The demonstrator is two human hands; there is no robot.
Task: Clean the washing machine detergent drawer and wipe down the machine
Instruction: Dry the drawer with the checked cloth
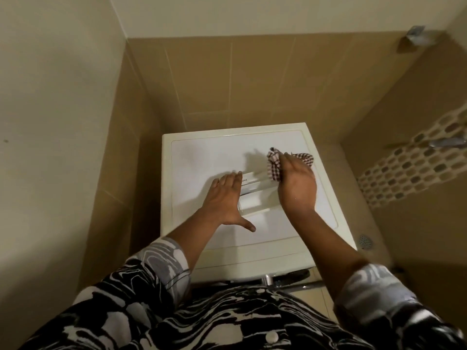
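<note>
A white, partly clear plastic detergent drawer (257, 190) is seen lying on the flat top of a cream-white washing machine (202, 157), near the middle of the lid and between the two hands. Its ribbed compartments are turned upward, and its right part is hidden under the right hand.

The left hand (222, 198) is laid flat against the drawer's left side, its fingers straight and close together and its thumb spread wide toward the machine's front edge. The right hand (298, 185) is placed over the drawer's far right end, and a crumpled dark-red-and-white checked cloth (274, 164) is gripped in it. The cloth is bunched out on both sides of the fingers and is pressed onto the drawer's far end.

Black-and-white swirl-patterned sleeves (161, 263) are worn on both forearms. The machine is set into a corner of tan tiled walls (227, 79). A band of oval mosaic tiles (414, 168) is seen on the right wall, with a round floor drain (365, 240) below it.
</note>
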